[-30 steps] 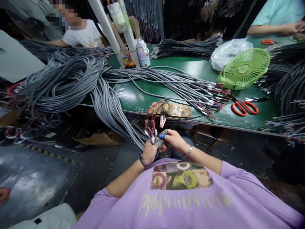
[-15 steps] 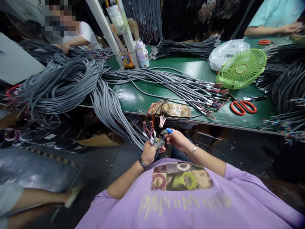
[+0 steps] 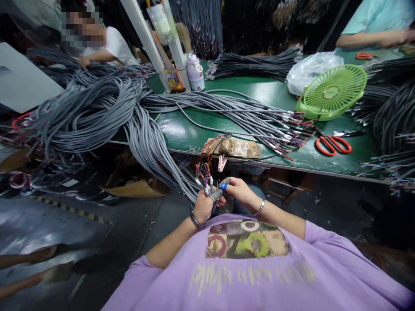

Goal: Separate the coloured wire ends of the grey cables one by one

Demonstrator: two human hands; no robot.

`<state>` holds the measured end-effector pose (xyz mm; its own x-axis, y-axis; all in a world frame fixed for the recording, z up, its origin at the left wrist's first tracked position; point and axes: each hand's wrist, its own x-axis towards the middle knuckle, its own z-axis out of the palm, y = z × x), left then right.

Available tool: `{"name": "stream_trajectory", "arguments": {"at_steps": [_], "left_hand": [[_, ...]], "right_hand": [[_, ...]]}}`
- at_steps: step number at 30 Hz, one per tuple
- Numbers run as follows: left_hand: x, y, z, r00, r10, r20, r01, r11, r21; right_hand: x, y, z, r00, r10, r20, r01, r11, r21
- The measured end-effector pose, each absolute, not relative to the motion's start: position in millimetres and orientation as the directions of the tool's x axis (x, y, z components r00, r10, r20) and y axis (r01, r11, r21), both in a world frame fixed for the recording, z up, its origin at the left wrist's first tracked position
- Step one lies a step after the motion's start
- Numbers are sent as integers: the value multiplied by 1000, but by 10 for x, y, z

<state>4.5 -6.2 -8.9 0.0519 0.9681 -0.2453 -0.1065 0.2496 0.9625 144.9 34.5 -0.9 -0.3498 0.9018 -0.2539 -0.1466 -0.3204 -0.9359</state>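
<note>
My left hand [image 3: 205,206] is closed around the ends of several grey cables [image 3: 173,172], which hang down to it from the bench. White sleeves and thin coloured wires [image 3: 203,173] stick up out of that fist. Grey covering shows on the left thumb. My right hand [image 3: 238,190] is pinched at the cable ends just beside the left thumb, with blue tape on its thumb and a grey cover on a finger. Its fingertips hide most of the wires they hold. A pink clip [image 3: 222,163] hangs at the bench edge just above the hands.
On the green bench [image 3: 181,129] lie a big coil of grey cables [image 3: 90,116], orange-handled scissors [image 3: 333,145], a green fan [image 3: 332,93], a plastic bag [image 3: 311,71] and a bottle [image 3: 195,72]. A taped wooden block [image 3: 240,148] sits at the front edge. Co-workers sit across the bench.
My right hand's thumb and fingers have closed in on the wires, lower and nearer my left thumb. My left hand stays put. A passer-by's legs at lower left have moved.
</note>
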Motion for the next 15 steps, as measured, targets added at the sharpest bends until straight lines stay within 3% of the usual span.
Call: {"name": "stream_trajectory", "arguments": {"at_steps": [7, 15], "left_hand": [[28, -28, -77, 30, 963, -268, -174, 269, 947], [-37, 36, 79, 88, 956, -280, -352, 292, 889]], "right_hand": [[1398, 341, -22, -315, 908, -277, -202, -349, -915], [1547, 567, -86, -352, 852, -387, -421, -513, -748]]}}
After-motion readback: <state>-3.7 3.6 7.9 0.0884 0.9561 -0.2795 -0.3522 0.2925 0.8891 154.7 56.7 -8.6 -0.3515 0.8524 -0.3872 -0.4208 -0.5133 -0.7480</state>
